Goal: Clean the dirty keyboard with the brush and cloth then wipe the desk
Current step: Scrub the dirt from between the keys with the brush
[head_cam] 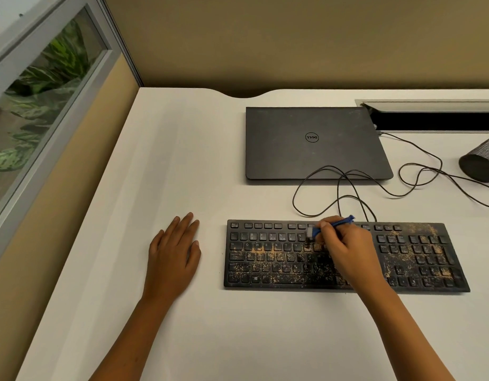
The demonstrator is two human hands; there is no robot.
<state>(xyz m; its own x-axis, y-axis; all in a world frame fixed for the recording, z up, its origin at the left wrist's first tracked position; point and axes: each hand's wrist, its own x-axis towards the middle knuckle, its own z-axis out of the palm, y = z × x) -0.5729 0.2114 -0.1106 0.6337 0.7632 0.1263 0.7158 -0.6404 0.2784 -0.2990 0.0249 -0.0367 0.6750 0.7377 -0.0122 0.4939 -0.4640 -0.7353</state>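
We see a black keyboard (345,257) lying flat on the white worktop (183,166), near its front right part. Tan grit covers most of its keys, thickest across the middle rows and the number pad at the right; the top-left keys look cleaner.

Our right hand (345,251) is over the middle of the keyboard, its grip closed on a small blue brush (332,226), pinched between thumb and fingers. The handle slants up and to the right past the knuckles, and the pale bristle end points down and left, meeting the keys in the number row near the top edge.

Our left hand (176,251) lies flat on the worktop just left of the keyboard, not touching it, fingers straight and close together, its grip slack and holding nothing.

Behind the keyboard sits a closed dark laptop (315,141). A thin black cable (419,171) loops across the worktop between the two and runs off to the right. A dark mesh cup (479,160) lies tipped at the right edge. A grey cable slot (430,116) opens at the back right.
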